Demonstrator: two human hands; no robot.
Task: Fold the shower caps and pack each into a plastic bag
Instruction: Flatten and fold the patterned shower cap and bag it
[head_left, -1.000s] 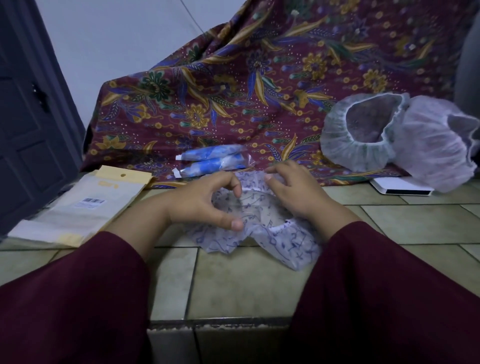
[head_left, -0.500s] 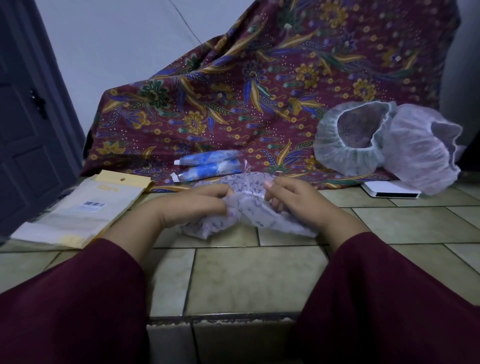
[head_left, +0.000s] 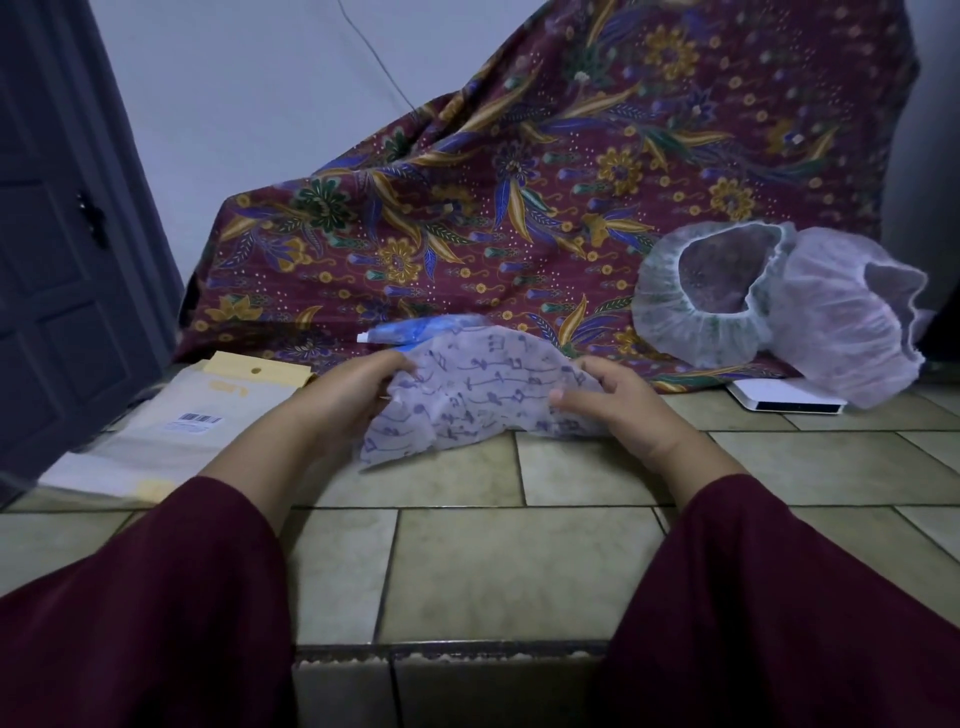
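While each hand's grip pinches one end, left hand (head_left: 358, 391) and right hand (head_left: 605, 402) stretch the shower cap (head_left: 478, 387) between them.

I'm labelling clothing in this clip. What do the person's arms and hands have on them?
Both arms wear loose, wide, dark maroon long sleeves, plain and unmarked, ending short of the wrists. The left hand and right hand are bare: no gloves, and no rings or watch visible.

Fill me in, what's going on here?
A person is folding a printed shower cap over a tiled floor. The left hand grips its left edge, the right hand its right edge, holding it in a half-moon shape. Two white caps wait unfolded on the right. Packing bags lie flat on the left; rolled blue packs sit behind the cap.
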